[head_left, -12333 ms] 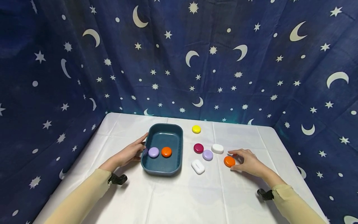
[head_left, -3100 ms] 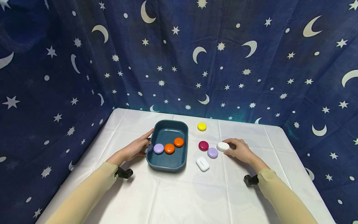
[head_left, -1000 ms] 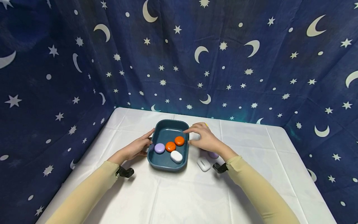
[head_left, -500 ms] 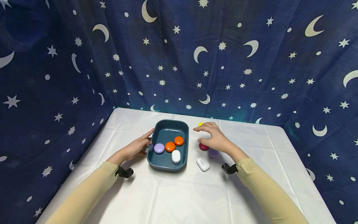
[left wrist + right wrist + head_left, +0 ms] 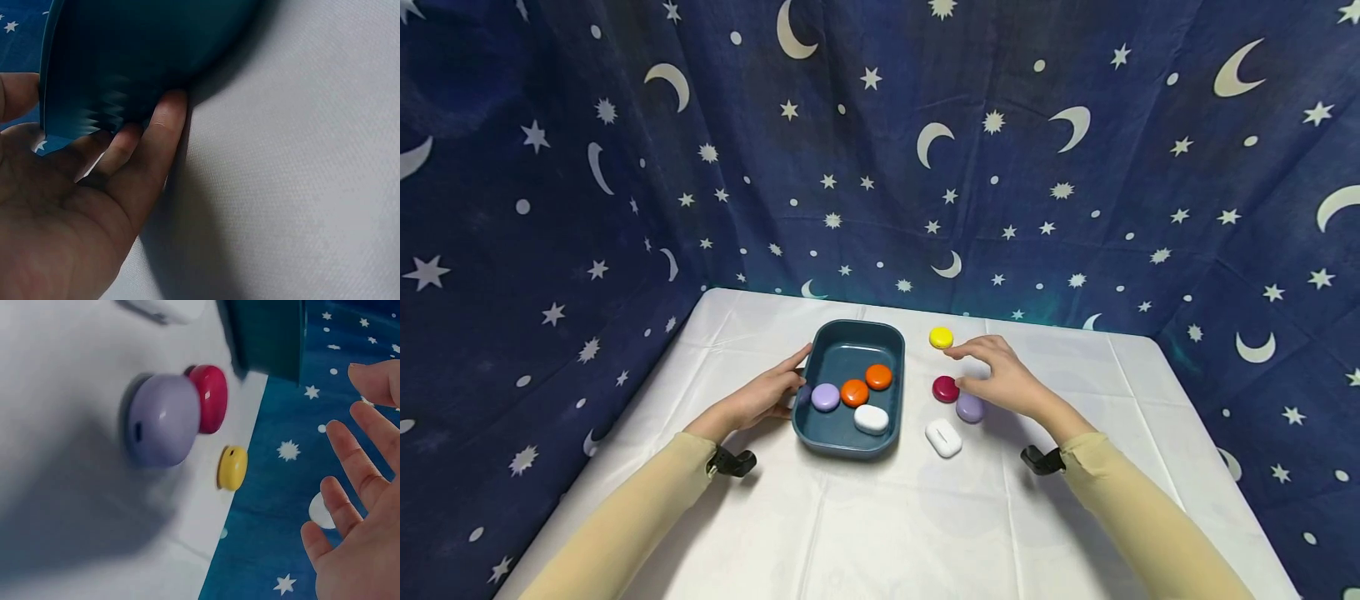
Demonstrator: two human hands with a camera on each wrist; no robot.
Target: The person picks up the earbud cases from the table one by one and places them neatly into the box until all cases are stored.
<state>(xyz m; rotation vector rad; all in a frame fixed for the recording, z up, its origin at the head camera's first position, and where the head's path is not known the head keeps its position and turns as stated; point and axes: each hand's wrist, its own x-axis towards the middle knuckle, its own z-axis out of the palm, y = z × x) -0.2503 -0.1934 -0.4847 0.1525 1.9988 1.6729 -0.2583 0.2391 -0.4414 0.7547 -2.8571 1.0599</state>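
Note:
My left hand (image 5: 762, 398) rests its fairly straight fingers against the outer left wall of a dark teal tray (image 5: 847, 446); the left wrist view shows the fingertips (image 5: 170, 109) low on that wall. Inside lie a lilac earbud case (image 5: 825, 397), two orange ones (image 5: 854, 393) and a white oval one (image 5: 871, 420). My right hand (image 5: 1003, 375) is held over the table, thumb and fingers apart with nothing between them. Below its thumb are a crimson case (image 5: 945, 389) and a second lilac case (image 5: 970, 407), which has a small dark port (image 5: 138, 431) in the right wrist view.
A yellow case (image 5: 941, 337) lies farther back, near the right fingertips. A white case with a slot-like mark (image 5: 943, 438) lies right of the tray. White cloth (image 5: 910, 533) covers the table, and a blue star-and-moon curtain (image 5: 880, 167) stands behind and at both sides.
One orange case, then the white oval case, went from the table into the tray. The white one has since turned there. My right hand has drawn back rightward from the tray; the left stays put.

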